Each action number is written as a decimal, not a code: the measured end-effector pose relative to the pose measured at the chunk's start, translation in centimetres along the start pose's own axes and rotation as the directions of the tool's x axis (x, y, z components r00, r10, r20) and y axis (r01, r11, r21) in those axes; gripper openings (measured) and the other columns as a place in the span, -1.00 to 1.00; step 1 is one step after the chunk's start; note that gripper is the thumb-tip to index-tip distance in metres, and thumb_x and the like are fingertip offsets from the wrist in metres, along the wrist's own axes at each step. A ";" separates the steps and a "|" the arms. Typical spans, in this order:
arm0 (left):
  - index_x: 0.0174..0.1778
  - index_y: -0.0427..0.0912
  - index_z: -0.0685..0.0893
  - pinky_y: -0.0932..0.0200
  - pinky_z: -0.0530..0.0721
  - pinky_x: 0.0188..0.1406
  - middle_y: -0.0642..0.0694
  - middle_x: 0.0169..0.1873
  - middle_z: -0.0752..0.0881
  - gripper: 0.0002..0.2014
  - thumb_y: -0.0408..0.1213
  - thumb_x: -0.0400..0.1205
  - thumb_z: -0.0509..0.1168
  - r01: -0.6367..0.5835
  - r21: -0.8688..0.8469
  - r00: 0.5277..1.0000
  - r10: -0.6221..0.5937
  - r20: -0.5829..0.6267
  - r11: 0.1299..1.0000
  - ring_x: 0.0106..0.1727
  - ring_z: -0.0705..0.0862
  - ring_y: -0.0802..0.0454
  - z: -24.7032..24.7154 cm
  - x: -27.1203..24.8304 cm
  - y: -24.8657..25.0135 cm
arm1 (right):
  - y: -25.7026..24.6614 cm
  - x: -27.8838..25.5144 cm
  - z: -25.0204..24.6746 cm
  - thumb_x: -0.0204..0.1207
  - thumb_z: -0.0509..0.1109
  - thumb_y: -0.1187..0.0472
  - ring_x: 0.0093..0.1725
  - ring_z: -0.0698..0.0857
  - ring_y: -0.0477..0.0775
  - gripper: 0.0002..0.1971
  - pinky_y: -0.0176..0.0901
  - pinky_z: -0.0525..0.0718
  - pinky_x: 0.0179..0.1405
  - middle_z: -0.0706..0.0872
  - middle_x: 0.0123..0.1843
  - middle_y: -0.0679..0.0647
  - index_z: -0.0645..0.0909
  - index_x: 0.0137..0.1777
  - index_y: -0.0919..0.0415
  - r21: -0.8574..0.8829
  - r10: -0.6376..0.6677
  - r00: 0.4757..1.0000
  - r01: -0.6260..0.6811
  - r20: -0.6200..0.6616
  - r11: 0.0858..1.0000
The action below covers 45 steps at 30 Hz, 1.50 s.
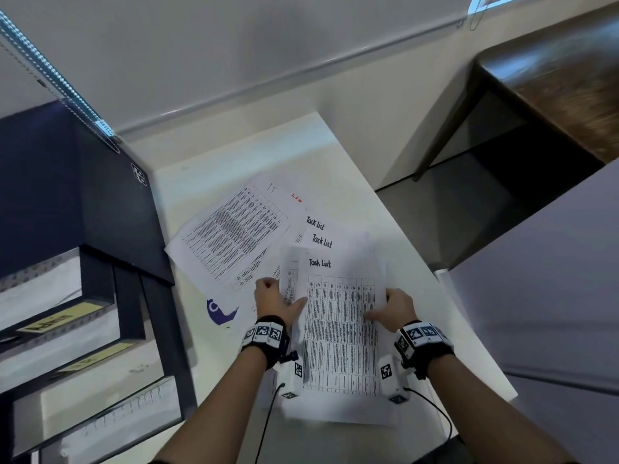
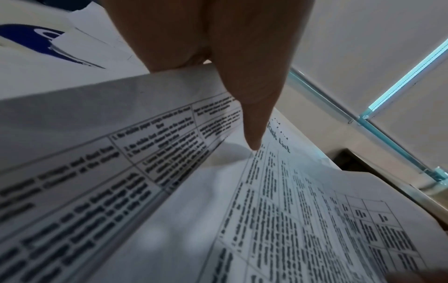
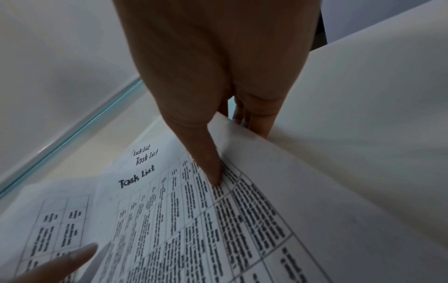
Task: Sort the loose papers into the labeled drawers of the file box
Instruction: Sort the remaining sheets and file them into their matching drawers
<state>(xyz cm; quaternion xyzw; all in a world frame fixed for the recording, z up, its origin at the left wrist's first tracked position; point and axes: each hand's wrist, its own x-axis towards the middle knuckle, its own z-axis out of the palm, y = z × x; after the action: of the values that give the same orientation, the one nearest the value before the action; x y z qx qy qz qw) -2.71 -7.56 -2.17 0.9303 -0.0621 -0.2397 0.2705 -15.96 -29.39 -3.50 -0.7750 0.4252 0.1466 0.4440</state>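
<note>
Papers (image 1: pixel 341 329) pinched above white table (image 1: pixel 418 296).

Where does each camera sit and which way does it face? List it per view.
Head: on the head, looking down at the table, file box, both forearms and hands.
Left wrist: along the left hand, thumb on the Task List sheet.
Right wrist: along the right hand, thumb on that sheet.
Shared: all three show the sheet; the right wrist view catches a left fingertip.
</note>
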 end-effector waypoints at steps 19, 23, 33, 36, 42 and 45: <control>0.05 -0.21 0.78 0.11 0.78 -0.11 -0.08 -0.13 0.84 -0.73 -0.15 0.52 0.55 -0.110 -0.351 0.984 0.152 0.096 0.930 -0.08 0.82 -0.05 -5.3 -1.5 0.6 | -3.2 -0.5 -1.9 0.01 0.77 -0.20 0.05 0.73 0.14 -0.09 0.06 0.75 0.07 0.70 0.11 0.10 0.53 0.29 0.23 0.197 -0.169 0.981 0.185 -0.097 0.963; -0.02 -0.03 0.78 0.13 0.78 -0.04 -0.03 -0.12 0.86 -0.86 -0.28 0.55 0.53 -0.261 -0.574 0.954 0.300 -0.027 0.776 -0.06 0.84 0.06 -11.5 -4.3 3.5 | -8.5 -4.2 -4.2 0.37 0.59 0.48 0.02 0.83 0.22 -0.60 0.23 0.79 0.08 0.84 0.04 0.22 0.65 0.21 0.37 0.515 -0.340 0.937 0.329 -0.075 0.792; 0.14 -0.07 0.80 0.20 0.70 0.11 0.00 0.01 0.80 -0.59 -0.36 0.37 0.64 -0.399 -0.422 0.917 0.347 -0.199 0.814 0.07 0.77 0.08 -15.3 -5.8 -0.1 | -12.6 -8.4 -1.0 0.42 0.54 0.40 -0.17 0.81 0.10 -0.76 -0.26 0.73 -0.39 0.81 -0.08 0.21 0.66 0.07 0.34 0.366 -0.416 0.904 0.422 -0.098 0.830; -0.07 -0.16 0.82 0.21 0.66 -0.17 -0.09 -0.22 0.82 -0.84 -0.36 0.46 0.59 -0.345 -0.460 0.937 0.272 -0.220 0.818 -0.22 0.74 0.18 -15.4 -7.0 -1.4 | -13.4 -9.5 0.0 0.48 0.48 0.37 -0.44 0.62 -0.01 -0.95 -0.24 0.57 -0.55 0.73 -0.27 0.25 0.67 -0.13 0.35 0.268 -0.423 0.896 0.444 -0.136 0.855; 0.35 -0.09 0.62 0.08 0.78 0.15 0.02 0.17 0.78 -0.48 0.01 0.52 0.52 -0.392 -0.586 0.904 0.180 -0.387 0.710 0.18 0.77 0.11 -21.4 -11.5 -3.4 | -18.6 -14.9 0.3 0.55 0.49 0.25 0.09 0.80 0.06 -0.55 0.01 0.78 0.07 0.78 0.17 0.07 0.53 0.42 0.20 0.363 -0.646 0.759 0.625 -0.077 0.691; 0.56 -0.04 0.33 0.43 0.69 0.10 0.25 0.15 0.69 -0.34 -0.16 0.59 0.49 -0.425 -0.645 0.865 0.074 -0.497 0.635 0.08 0.68 0.53 -25.0 -13.6 -6.6 | -21.3 -18.1 1.6 0.59 0.44 0.24 0.03 0.84 0.10 -0.25 -0.06 0.81 -0.19 0.76 0.23 0.02 0.15 0.66 -0.16 0.457 -0.698 0.708 0.589 0.104 0.666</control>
<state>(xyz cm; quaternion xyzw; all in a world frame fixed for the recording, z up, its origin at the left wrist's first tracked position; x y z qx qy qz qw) -2.77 13.15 18.39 0.7509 -0.0315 0.0056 0.6597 -9.74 -13.33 18.58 -0.7425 0.0760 -0.0053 0.6655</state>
